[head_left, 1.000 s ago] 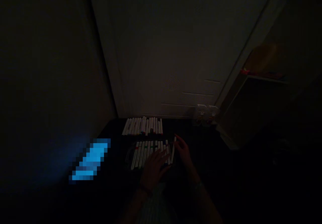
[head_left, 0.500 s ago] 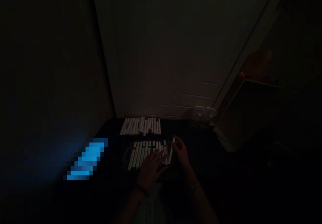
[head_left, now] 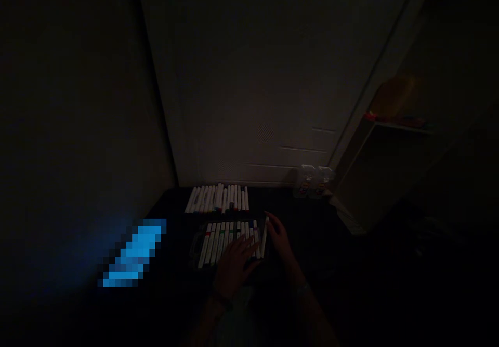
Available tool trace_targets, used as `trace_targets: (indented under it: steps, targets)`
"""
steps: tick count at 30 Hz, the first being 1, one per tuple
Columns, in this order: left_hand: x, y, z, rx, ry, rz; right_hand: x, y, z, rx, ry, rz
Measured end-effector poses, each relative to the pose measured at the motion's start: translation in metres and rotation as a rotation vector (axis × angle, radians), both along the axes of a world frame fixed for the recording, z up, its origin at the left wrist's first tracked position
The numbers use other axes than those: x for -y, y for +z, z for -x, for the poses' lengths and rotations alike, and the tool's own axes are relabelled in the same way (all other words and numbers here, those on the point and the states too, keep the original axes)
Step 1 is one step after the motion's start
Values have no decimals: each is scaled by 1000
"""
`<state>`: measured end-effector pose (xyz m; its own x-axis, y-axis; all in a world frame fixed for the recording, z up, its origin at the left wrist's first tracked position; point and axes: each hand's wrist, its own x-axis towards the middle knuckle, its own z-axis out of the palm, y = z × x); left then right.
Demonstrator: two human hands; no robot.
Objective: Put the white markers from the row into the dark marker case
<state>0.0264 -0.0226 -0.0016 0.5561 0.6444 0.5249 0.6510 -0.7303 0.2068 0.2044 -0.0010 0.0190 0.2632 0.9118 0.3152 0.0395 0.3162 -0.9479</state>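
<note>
In the dim head view, my left hand [head_left: 235, 263] lies spread over a row of white markers [head_left: 212, 244] with coloured bands, in a clear case [head_left: 194, 251]. Its fingers rest on the markers at the row's right part and cover some of them. At the right end of the row, my right hand [head_left: 279, 237] has thumb and fingers at the upper part of a white marker [head_left: 264, 239], which leans slightly. Behind the case lies a second row of white markers [head_left: 202, 200], side by side on the dark table.
A bright blue pixelated patch [head_left: 134, 253] glows at the left. Two clear plastic packages [head_left: 306, 181] stand at the back right by the pale wall panel [head_left: 234, 103]. Farther right is a shelf unit [head_left: 362, 155] with an orange object [head_left: 395, 95] on top.
The view has shifted slightly and grown darker. My right hand stays at the white marker at the row's right end. My left hand remains spread over the row.
</note>
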Motion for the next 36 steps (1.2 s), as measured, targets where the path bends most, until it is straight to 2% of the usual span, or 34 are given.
trace_targets:
  steps: [10, 36]
  targets:
    - [1, -1, 0, 2, 4, -2, 0, -2, 0, -15, 19, 25]
    - [0, -3, 3, 13, -22, -7, -9, -21, -6, -2, -58, 64]
